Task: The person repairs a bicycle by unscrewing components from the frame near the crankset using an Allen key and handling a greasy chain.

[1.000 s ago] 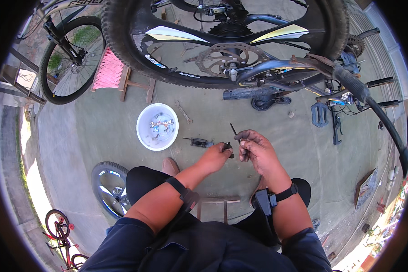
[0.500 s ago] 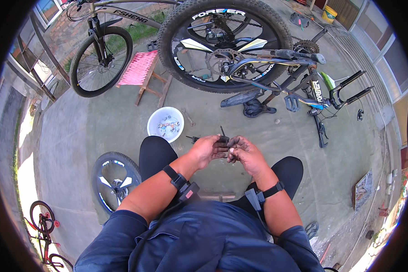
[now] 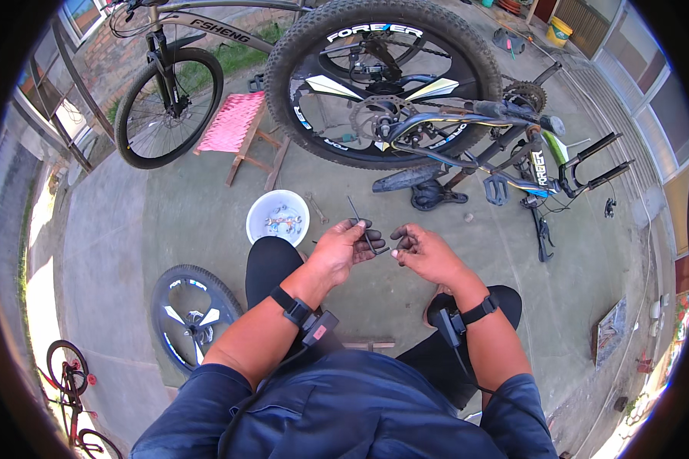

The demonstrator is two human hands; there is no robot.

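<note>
My left hand (image 3: 348, 249) is closed around a thin black hex key (image 3: 353, 208), whose long arm slants up and away past the fingers and whose lower end shows a short bend. A little to the right is my right hand (image 3: 421, 251), apart from the key, with fingers curled and the thumb near the index finger. Whatever is pinched there, if anything, is too small to name. Both hands' fingertips are dark with grime. Just left of my left hand, a white basin (image 3: 252, 222) holds several small metal parts and wrenches (image 3: 283, 222).
Ahead lies an overturned bicycle frame (image 3: 436, 115) with a large wheel (image 3: 279, 84), its saddle (image 3: 436, 196) on the ground. A loose wheel (image 3: 161, 306) lies left of my knee. A pink woven stool (image 3: 232, 122) and another bicycle (image 3: 164, 107) stand at the far left.
My hands have drawn apart from close together. The hex key now leans left in my left hand, and the right hand has shifted slightly right. My right knee has moved outward.
</note>
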